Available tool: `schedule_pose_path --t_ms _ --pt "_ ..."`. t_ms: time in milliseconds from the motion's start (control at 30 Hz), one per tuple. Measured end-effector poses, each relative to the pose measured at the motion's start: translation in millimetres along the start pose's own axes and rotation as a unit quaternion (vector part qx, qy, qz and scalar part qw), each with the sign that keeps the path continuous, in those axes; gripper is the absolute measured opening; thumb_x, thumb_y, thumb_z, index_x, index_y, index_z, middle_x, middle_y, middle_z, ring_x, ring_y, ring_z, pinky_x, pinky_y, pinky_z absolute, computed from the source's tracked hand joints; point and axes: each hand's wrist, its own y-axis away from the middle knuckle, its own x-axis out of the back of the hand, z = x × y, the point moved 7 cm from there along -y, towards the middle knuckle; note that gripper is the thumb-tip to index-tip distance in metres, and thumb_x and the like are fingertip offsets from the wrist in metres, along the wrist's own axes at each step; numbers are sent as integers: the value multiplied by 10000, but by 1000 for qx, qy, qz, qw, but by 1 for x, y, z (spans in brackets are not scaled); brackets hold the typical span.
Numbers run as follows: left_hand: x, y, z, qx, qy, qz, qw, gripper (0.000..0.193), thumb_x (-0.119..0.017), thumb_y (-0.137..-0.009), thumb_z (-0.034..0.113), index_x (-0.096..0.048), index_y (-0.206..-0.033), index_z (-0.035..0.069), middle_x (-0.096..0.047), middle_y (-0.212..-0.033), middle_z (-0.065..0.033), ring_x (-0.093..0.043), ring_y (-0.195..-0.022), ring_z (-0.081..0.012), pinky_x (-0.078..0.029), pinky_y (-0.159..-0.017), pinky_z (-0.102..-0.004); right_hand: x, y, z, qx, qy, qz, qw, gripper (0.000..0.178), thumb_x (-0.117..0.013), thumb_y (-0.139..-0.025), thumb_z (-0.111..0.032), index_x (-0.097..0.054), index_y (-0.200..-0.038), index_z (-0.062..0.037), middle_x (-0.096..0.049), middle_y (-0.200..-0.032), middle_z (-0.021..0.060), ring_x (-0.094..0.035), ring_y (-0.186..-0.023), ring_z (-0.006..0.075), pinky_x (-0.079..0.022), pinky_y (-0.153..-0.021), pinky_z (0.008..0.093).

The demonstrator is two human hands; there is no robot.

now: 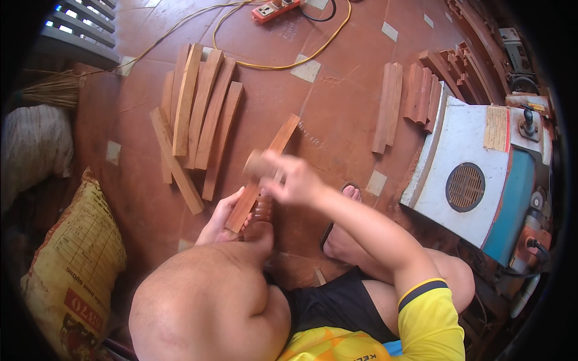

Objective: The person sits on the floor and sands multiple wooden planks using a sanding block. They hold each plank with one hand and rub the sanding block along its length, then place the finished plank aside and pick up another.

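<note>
My left hand (218, 218) grips the near end of a long reddish wooden slat (278, 144), which slants up and to the right over the tiled floor. My right hand (289, 177) hovers over the middle of that slat, closed on a small pale block (257, 162), blurred by motion. A brown ribbed object (262, 210) shows just under the slat near my left hand; I cannot tell what it is. My bare knee fills the lower middle of the view.
A heap of similar slats (198, 114) lies to the left on the red tile floor (337, 102), more slats (388, 105) to the right. A white and blue machine (475, 174) stands at right. A yellow sack (72, 259), a yellow cable (289, 63) and an orange power strip (274, 9) lie around.
</note>
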Motion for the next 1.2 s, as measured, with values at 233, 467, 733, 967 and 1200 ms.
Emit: schedule_pose_path --t_ms 233,467,733,967,1200 --pt "-2 -2 -3 51 43 -140 988 403 -568 -1076 474 -680 -1164 97 -697 -785 -54 -689 -595 -152 -578 -492 -279 1 1 7 15 75 57 995 643 -814 -884 -337 -616 -1365 41 -740 -1115 283 -763 -984 388 -630 -829 432" --pt "-25 15 0 20 72 -62 995 430 -524 -1093 467 -685 -1119 69 -692 -780 -55 -663 -553 -151 -561 -451 -282 -11 13 -28 4 3 -63 998 663 -822 -872 -334 -594 -1388 14 -743 -1119 237 -751 -960 382 -620 -831 441" --pt "-3 -2 -1 5 22 -67 998 436 -537 -1085 436 -678 -1181 35 -719 -847 -71 -675 -583 -169 -555 -459 -279 -12 19 -47 21 7 -44 999 673 -831 -868 -323 -591 -1371 54 -727 -985 249 -747 -879 386 -609 -777 445" --pt "-5 -1 -3 2 12 -51 999 425 -562 -1069 442 -708 -1189 61 -714 -842 -64 -643 -543 -152 -521 -416 -240 6 10 -14 36 64 32 997 653 -819 -866 -353 -610 -1351 30 -743 -973 237 -746 -836 391 -614 -719 451" --pt "-27 7 1 11 70 -112 991 415 -535 -1087 440 -704 -1184 73 -708 -845 -39 -649 -561 -137 -544 -443 -229 -11 22 -39 -10 6 -41 999 673 -821 -869 -335 -590 -1379 38 -746 -1022 245 -759 -893 379 -619 -761 438"
